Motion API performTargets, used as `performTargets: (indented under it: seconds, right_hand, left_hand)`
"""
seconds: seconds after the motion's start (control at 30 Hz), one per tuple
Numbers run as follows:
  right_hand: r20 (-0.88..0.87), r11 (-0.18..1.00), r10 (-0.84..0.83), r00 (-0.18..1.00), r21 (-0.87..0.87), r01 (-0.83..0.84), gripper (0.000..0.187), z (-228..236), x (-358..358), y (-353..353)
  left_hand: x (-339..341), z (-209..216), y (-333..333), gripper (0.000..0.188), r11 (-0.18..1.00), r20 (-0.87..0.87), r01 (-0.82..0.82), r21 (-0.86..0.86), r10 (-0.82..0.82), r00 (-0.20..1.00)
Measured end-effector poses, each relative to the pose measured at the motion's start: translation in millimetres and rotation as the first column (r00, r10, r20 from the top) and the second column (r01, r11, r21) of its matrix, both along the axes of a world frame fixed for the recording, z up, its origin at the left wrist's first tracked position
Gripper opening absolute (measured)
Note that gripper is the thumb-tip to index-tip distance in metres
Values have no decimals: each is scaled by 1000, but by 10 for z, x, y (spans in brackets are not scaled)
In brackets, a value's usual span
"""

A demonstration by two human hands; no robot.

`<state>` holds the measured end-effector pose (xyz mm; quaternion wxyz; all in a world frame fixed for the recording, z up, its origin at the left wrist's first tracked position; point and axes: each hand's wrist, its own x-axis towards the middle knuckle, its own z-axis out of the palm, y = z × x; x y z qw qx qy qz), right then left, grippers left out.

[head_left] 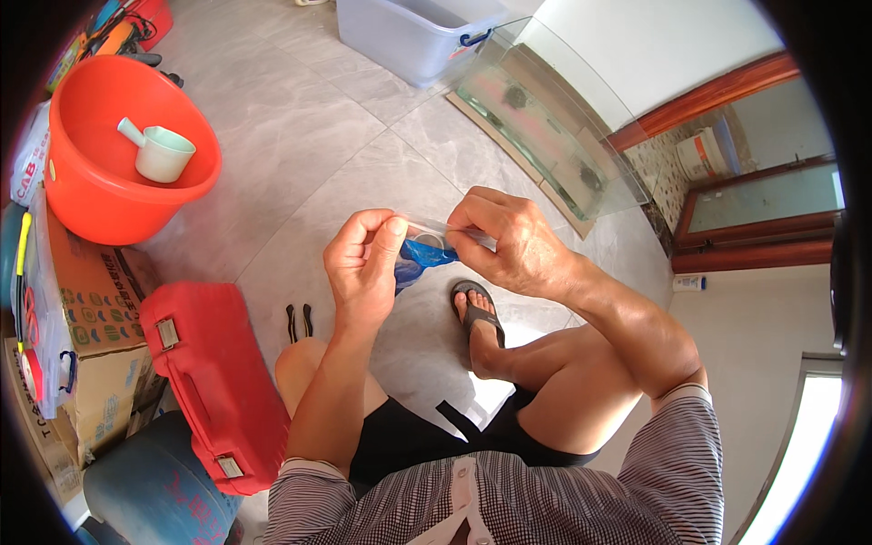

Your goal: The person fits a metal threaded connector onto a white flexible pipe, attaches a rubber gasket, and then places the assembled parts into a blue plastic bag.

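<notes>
My left hand (363, 268) and my right hand (510, 241) are raised in front of me, close together over the floor. Stretched between them is a small clear-and-blue plastic bag (429, 253). My left thumb and fingers pinch its upper left edge. The bent fingers of my right hand grip the opposite edge. A pale round shape shows at the bag, but its kind is unclear. The right fingertips are partly hidden behind that hand. Below my left hand, two black handles (300, 322) of a tool lie on the floor, the rest covered by my knee.
To the left stand a red plastic case (218, 381), cardboard boxes (104, 318), a blue drum (159, 481) and a red tub (77, 173) holding a pale green dipper (165, 154). A glass tank (545, 118) and a clear storage bin (409, 41) are ahead.
</notes>
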<state>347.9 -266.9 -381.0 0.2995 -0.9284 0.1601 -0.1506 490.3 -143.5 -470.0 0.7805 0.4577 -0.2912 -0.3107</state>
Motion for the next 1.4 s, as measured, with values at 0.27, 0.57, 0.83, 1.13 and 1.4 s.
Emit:
performTargets:
  seconds: [0.27,0.57,0.83,1.13,1.4]
  right_hand:
    - [-49,999,44,998,-9,-44,8,18,-12,-4]
    - [-18,994,81,997,-73,-82,9,11,24,4]
    - [-46,997,73,996,19,-72,7,-17,13,-22]
    - [-7,996,88,996,21,-88,10,-47,50,-34]
    - [-24,1000,19,1000,-25,-19,9,-38,32,-54]
  left_hand:
    - [67,-62,60,13,998,-1,65,18,-65,998]
    - [77,-122,12,13,960,13,279,-12,-279,960]
    - [38,-147,-17,11,974,34,228,-19,-227,973]
    - [-5,-160,-42,10,988,111,143,-66,-135,985]
    - [98,-208,-7,11,986,-22,128,-108,-131,991]
